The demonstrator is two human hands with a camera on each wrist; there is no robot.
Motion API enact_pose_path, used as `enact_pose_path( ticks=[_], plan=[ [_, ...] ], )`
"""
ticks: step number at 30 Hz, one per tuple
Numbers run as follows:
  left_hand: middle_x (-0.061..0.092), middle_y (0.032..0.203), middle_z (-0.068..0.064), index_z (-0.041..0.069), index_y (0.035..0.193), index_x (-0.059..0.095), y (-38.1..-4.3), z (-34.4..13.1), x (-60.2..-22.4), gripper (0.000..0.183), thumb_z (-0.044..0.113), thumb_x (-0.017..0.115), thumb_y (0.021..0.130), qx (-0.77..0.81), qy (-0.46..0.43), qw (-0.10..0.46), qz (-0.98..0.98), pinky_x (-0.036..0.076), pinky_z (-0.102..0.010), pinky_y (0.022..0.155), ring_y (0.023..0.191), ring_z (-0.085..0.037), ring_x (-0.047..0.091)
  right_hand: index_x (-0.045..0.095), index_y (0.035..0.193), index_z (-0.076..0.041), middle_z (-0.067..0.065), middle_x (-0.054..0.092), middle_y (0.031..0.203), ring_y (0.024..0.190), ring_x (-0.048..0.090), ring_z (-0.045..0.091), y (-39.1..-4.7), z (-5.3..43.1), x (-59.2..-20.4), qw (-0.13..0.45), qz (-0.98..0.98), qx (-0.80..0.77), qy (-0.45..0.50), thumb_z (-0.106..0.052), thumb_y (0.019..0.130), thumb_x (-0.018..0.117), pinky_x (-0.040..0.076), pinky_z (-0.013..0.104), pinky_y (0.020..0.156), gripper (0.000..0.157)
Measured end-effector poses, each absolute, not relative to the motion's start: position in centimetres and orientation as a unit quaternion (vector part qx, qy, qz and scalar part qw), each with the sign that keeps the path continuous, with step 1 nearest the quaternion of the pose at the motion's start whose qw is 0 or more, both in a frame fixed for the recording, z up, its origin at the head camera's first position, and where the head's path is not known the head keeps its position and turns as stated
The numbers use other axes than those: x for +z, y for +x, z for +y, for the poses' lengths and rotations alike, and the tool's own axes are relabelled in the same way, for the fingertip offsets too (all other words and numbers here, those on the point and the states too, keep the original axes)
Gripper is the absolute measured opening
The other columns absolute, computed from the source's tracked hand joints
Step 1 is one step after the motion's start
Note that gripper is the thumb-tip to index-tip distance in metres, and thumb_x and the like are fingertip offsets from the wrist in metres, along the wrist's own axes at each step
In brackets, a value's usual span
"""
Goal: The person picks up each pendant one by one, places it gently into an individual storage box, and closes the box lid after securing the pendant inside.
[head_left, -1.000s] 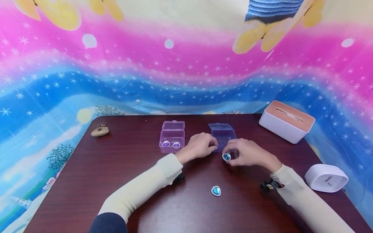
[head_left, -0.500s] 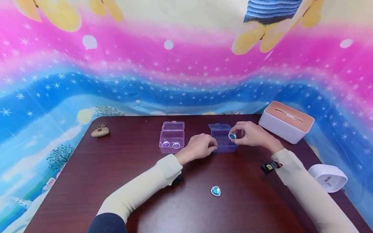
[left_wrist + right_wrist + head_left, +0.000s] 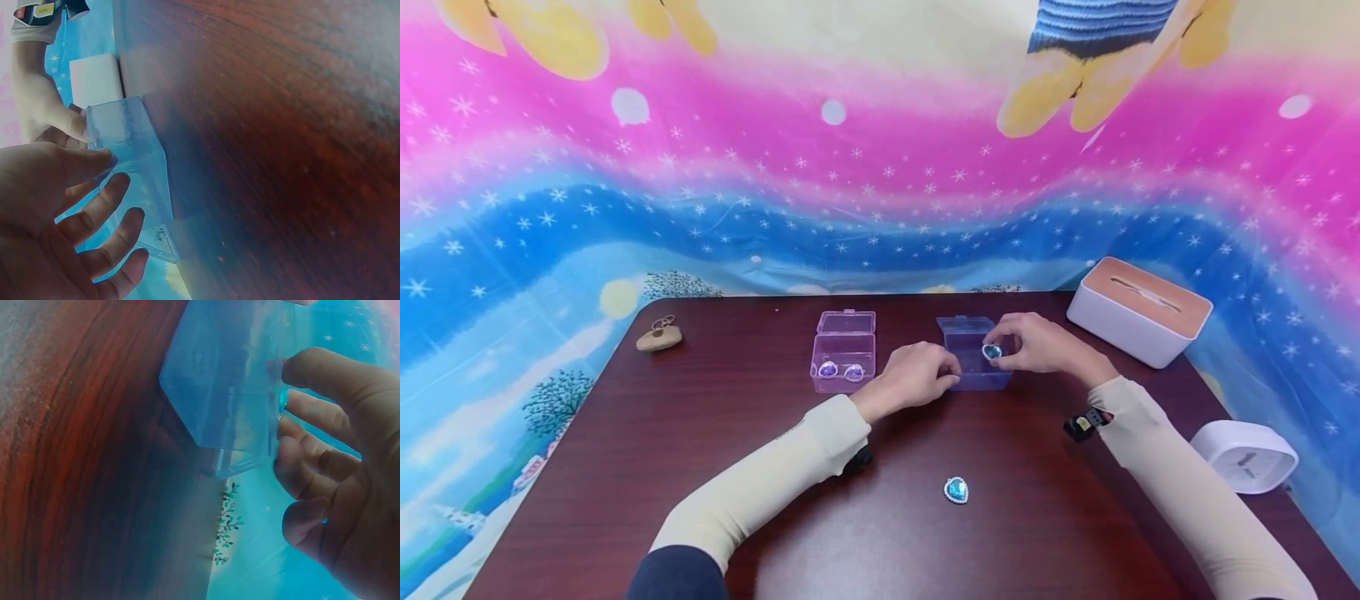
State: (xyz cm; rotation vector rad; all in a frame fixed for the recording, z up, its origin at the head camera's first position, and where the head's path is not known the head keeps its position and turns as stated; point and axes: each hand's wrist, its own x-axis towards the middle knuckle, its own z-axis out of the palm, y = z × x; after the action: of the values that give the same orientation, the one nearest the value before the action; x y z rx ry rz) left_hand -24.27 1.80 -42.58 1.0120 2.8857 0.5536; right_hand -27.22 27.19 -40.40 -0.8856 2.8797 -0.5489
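My right hand (image 3: 1037, 343) pinches a heart-shaped blue gem (image 3: 992, 352) with a pale beaded rim, over the opening of a clear blue plastic box (image 3: 981, 381). In the right wrist view a sliver of the gem (image 3: 283, 398) shows between the fingers, beside the box wall (image 3: 212, 381). At the box's left side, my left hand (image 3: 919, 373) holds its edge between thumb and finger; the left wrist view shows the thumb against the box (image 3: 134, 137). The box's lid (image 3: 964, 326) stands raised at the back. Nearer me, a second blue heart gem (image 3: 956, 490) lies on the table.
Left of my left hand stands an open pink plastic box (image 3: 842, 386) with two purple gems (image 3: 853, 372) inside. A white tissue box (image 3: 1138, 312) and white clock (image 3: 1245, 457) stand at right. A tan pouch-like object (image 3: 658, 337) lies at the far left of the table (image 3: 722, 408).
My right hand has lifted the blue gem from in front of the blue box up and back over its opening, then shifted slightly left. My left hand has stayed at the box.
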Motion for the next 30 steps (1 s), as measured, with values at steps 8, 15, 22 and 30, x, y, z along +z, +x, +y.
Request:
enact_pose_path(
  ticks=[8,15,22,30],
  plan=[
    [0.079,0.107,0.008,0.026,0.112,0.08,-24.0,1.8,-42.7,0.018,0.032,0.07,0.098,0.182,0.329,0.014,0.926,0.058,-0.034,0.079,0.098,-0.011,0.07,0.079,0.109,-0.016,-0.001,0.07,0.1,0.081,0.059,0.012,-27.2,26.9,-40.9,0.035,0.937,-0.16,-0.309,-0.025,0.085,0.084,0.052,0.031,0.073,0.026],
    [0.078,0.108,0.008,0.025,0.112,0.08,-24.2,1.8,-42.6,0.019,0.032,0.069,0.099,0.177,0.328,0.014,0.928,0.058,-0.034,0.079,0.099,-0.011,0.07,0.079,0.109,-0.014,0.0,0.07,0.098,0.08,0.06,0.012,-27.5,26.6,-40.9,0.041,0.939,-0.144,-0.311,-0.024,0.085,0.084,0.053,0.032,0.072,0.026],
    [0.078,0.107,0.007,0.024,0.112,0.08,-24.2,1.7,-42.6,0.019,0.031,0.07,0.099,0.185,0.331,0.016,0.925,0.058,-0.033,0.08,0.098,-0.011,0.07,0.079,0.11,-0.013,0.004,0.073,0.105,0.09,0.066,0.019,-27.7,26.3,-41.0,0.06,0.944,-0.133,-0.297,-0.024,0.086,0.083,0.058,0.041,0.083,0.027],
    [0.078,0.106,0.008,0.025,0.112,0.08,-24.2,1.8,-42.6,0.018,0.032,0.069,0.099,0.178,0.331,0.013,0.927,0.058,-0.033,0.079,0.097,-0.01,0.07,0.079,0.112,-0.013,0.006,0.074,0.109,0.092,0.066,0.018,-27.7,26.0,-40.9,0.082,0.945,-0.126,-0.289,-0.024,0.087,0.082,0.059,0.042,0.086,0.027]
  ],
)
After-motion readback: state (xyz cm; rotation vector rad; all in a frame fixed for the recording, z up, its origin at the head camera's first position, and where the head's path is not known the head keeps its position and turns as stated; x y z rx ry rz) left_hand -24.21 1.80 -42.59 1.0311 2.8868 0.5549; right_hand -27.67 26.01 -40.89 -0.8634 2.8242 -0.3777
